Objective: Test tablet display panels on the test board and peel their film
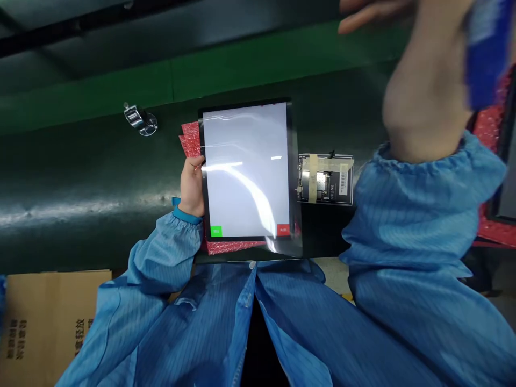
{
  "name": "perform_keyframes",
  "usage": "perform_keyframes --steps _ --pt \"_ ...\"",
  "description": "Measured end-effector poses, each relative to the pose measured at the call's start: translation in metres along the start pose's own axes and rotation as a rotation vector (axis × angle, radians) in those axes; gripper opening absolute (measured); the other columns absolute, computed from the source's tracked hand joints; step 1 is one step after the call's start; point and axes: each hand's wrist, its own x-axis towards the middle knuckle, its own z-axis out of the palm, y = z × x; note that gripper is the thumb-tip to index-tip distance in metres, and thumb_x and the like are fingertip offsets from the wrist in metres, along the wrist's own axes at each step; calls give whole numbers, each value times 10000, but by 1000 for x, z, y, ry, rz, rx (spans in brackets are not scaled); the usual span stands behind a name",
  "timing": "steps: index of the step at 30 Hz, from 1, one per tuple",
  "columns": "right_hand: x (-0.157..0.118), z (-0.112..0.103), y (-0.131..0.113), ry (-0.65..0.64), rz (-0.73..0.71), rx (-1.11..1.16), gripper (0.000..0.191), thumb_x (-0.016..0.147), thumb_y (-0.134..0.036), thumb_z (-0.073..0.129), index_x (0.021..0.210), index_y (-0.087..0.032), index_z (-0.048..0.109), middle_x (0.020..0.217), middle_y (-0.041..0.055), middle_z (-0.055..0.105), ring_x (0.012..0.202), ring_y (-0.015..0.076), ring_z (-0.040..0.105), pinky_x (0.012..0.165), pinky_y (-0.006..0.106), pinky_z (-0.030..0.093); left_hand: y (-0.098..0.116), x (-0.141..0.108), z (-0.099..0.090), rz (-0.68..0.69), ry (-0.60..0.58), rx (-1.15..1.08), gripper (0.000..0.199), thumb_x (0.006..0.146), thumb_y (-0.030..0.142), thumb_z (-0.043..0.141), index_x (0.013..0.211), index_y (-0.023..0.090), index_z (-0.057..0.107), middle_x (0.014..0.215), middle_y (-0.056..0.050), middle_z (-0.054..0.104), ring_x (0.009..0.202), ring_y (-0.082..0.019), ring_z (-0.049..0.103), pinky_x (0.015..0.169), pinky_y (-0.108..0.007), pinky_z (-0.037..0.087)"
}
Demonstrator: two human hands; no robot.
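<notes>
A display panel (245, 177) with a black border is lit white, with a green box at its lower left and a red box at its lower right. My left hand (191, 185) grips its left edge, thumb on the front side. Loose clear film (296, 231) reaches past the panel's right side. Under the panel lie red bubble-wrap sheets (191, 138). Right beside it is a circuit board assembly (326, 179) with tape and a white label. My right hand (429, 80) is raised at the upper right, blurred and partly cut off; its visible fingers are stretched out.
A shiny metal part (141, 119) sits on the dark green table (80, 172) at left. A blurred blue object (486, 54) is at the upper right. Another dark-framed panel (508, 166) lies over red bubble wrap (489, 126) on the right. Lower left is a cardboard box (52, 322).
</notes>
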Motion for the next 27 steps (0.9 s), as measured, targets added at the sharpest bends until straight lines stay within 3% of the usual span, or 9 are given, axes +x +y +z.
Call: perform_keyframes --steps 3,6,8,10,12,16,20,23,27 --pt "-11 4 -21 64 -135 -368 461 1008 -528 418 1169 -200 699 984 13 658 925 177 710 862 275 585 3 -3 0 -29 -30 -36 334 876 318 336 878 184 643 857 -63 716 1086 -250 672 912 -357 563" --pt "-23 22 -30 -325 -266 -604 432 949 -478 566 1271 -196 632 1211 18 673 1124 250 667 999 418 548 3 -4 -1 -45 -86 -81 351 873 348 339 898 180 646 884 -68 717 1080 -260 675 919 -375 561" --pt "-32 38 -22 -553 -348 -693 749 795 -492 759 1406 -151 493 1436 90 549 1347 359 502 1112 559 440 2 -5 -1 -34 -99 -93 345 865 350 350 902 179 648 892 -61 720 1072 -263 676 924 -380 559" --pt "-42 53 -5 -646 -377 -719 930 703 -504 837 1459 -170 411 1549 122 410 1450 409 339 1147 644 350 1 -5 -1 -20 -91 -94 332 856 346 368 914 182 651 888 -48 723 1071 -260 675 929 -378 557" --pt "-53 63 13 -652 -402 -704 800 745 -487 816 1415 -232 461 1560 90 401 1462 385 331 1156 654 327 0 -6 -2 -6 -69 -90 326 851 339 376 928 189 656 869 -34 723 1079 -252 671 937 -373 554" --pt "-75 69 30 -533 -542 -753 252 932 -269 640 1175 -204 641 1434 89 562 1349 277 523 1126 527 443 -2 -4 -5 17 -32 -108 335 852 314 353 875 193 664 833 -25 719 1073 -232 669 938 -366 552" --pt "-86 54 20 -335 -641 -741 168 938 -148 582 1047 -199 700 1295 85 670 1187 219 655 933 329 591 -5 -1 -7 63 -31 -178 306 835 290 382 803 196 672 782 -9 705 969 -205 688 893 -335 563" --pt "-93 30 14 -61 -552 -706 255 898 -135 622 1117 -236 702 1261 63 691 1059 210 715 844 301 611 -8 0 -9 159 44 -153 260 815 261 421 711 209 654 679 19 657 842 -177 686 825 -304 572" --pt "-109 -5 33 241 -244 -670 209 910 -193 593 1060 -227 733 1056 43 763 916 226 747 809 361 614 -9 -1 -10 321 285 -56 226 771 158 454 566 222 525 538 53 517 686 -134 635 729 -251 559"
